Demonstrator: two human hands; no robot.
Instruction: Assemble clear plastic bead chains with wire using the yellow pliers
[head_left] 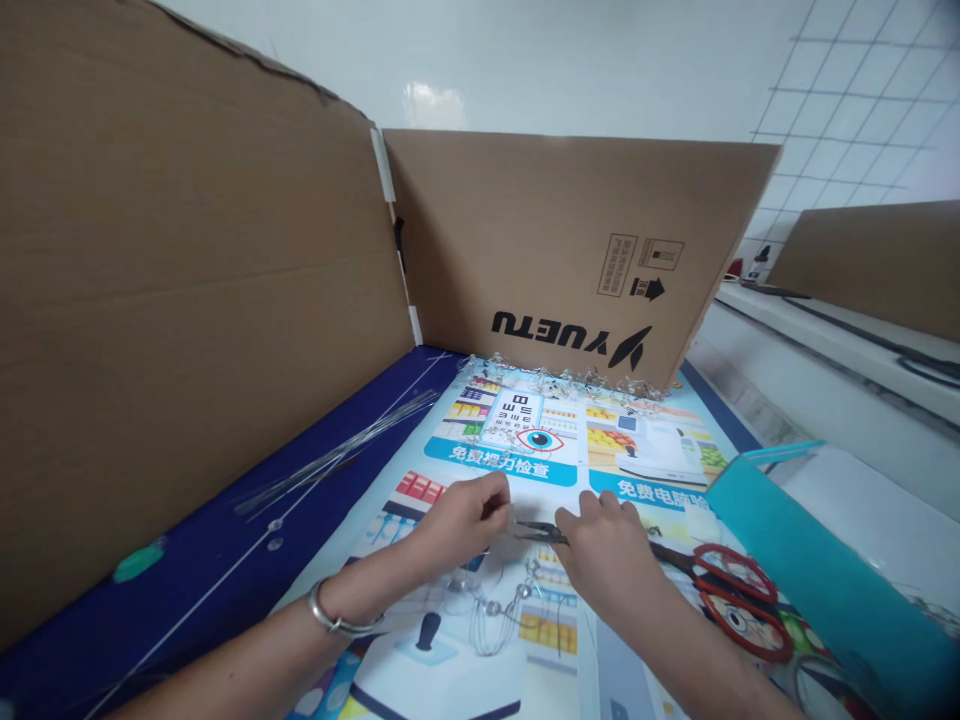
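My right hand (pixel 604 545) is closed around a pair of dark-jawed pliers (pixel 541 532), whose tips point left toward my other hand. My left hand (pixel 480 515) is pinched just left of those tips. What its fingers grip is too small to make out. Below both hands are thin wires strung with clear round beads (pixel 492 607), lying over the printed sheet (pixel 547 495) in loose loops. Right of my right hand lies a pair of scissors (pixel 739 600) with red handles; my forearm partly covers its blades.
Cardboard walls (pixel 525 230) stand at the left and back. Clear wire pieces (pixel 570 385) line the back wall's foot. A bundle of straight wires (pixel 345 450) lies on the blue cloth (pixel 225 590) at left. A teal-sided box (pixel 817 560) stands at right.
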